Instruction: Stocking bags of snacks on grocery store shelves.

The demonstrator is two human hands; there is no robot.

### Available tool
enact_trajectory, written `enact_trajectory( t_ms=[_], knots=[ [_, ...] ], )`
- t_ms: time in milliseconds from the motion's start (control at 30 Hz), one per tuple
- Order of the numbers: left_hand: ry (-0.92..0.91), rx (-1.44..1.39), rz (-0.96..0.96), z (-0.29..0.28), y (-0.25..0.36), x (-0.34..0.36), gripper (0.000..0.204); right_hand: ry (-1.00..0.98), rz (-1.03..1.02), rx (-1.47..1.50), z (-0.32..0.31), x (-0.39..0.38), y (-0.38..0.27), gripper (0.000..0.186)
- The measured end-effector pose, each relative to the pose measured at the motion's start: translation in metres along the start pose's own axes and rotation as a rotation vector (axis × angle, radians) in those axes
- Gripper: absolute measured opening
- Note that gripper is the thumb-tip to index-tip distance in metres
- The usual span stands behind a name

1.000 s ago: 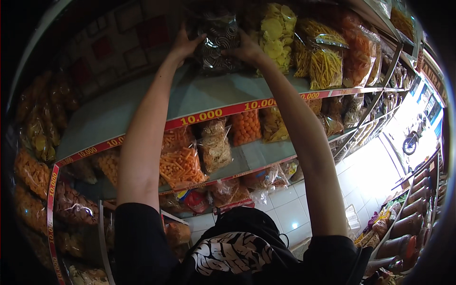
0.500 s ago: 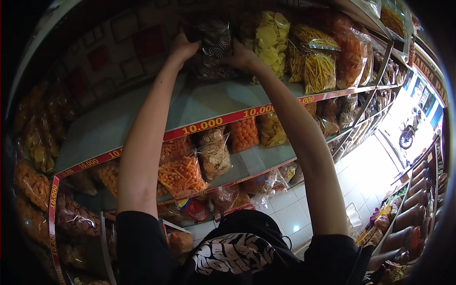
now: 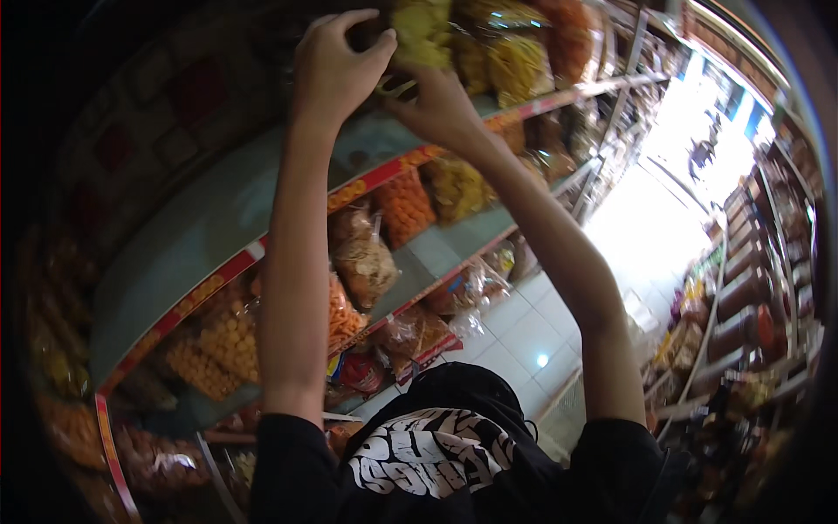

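Observation:
Both my arms reach up to the top shelf [image 3: 218, 196]. My left hand [image 3: 336, 70] is raised beside a bag of yellow chips [image 3: 423, 35]; its thumb and forefinger curve apart, with only darkness showing between them. Just below that bag is my right hand [image 3: 441, 105], its fingers blurred but spread apart; whether it touches the bag I cannot tell. Right of the chips stand bags of yellow stick snacks [image 3: 519, 65] and an orange snack bag [image 3: 567, 39]. The dark spiral-patterned bag cannot be made out.
A red price strip [image 3: 384, 172] edges the top shelf. Under it are bags of orange balls [image 3: 404, 205], pale crackers [image 3: 367, 269] and round tan snacks [image 3: 229, 341]. Jars [image 3: 733, 306] line the right side. White floor tiles [image 3: 515, 327] lead to a bright doorway.
My view has turned, and both hands have come off the dark spiral-patterned bag. They are now by the yellow chips, and that bag no longer shows clearly.

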State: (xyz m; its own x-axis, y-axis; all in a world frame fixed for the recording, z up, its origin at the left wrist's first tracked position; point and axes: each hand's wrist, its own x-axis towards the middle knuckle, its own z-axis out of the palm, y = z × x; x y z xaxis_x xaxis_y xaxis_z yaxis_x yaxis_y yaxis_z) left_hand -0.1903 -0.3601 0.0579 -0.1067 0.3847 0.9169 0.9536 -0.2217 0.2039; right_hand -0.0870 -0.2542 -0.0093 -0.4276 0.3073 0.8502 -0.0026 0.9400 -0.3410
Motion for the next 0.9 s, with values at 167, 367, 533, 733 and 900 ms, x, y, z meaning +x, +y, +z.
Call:
enact_trajectory(
  t_ms=[167,367,533,733,900],
  knots=[
    [-0.338,-0.822,-0.176,0.037,0.074,-0.081,0.027,-0.056,0.267,-0.069,-0.086,-0.115,-0.052,0.033],
    [-1.093,-1.168,-0.428,0.069,0.068,-0.214,0.029,-0.243,0.875,-0.057,-0.158,-0.349,-0.104,0.041],
    [-1.544,-1.049,-0.638,0.084,0.099,-0.289,0.030,-0.248,1.652,-0.495,-0.164,-0.573,-0.221,0.046],
    [-1.914,-0.891,-0.166,0.133,0.150,-0.352,0.031,0.360,2.121,-0.350,-0.116,-0.649,-0.346,0.049],
    [-2.043,-0.898,0.319,0.153,0.289,-0.377,0.032,0.573,2.126,-0.427,-0.078,-0.655,-0.370,0.046]
  ],
)
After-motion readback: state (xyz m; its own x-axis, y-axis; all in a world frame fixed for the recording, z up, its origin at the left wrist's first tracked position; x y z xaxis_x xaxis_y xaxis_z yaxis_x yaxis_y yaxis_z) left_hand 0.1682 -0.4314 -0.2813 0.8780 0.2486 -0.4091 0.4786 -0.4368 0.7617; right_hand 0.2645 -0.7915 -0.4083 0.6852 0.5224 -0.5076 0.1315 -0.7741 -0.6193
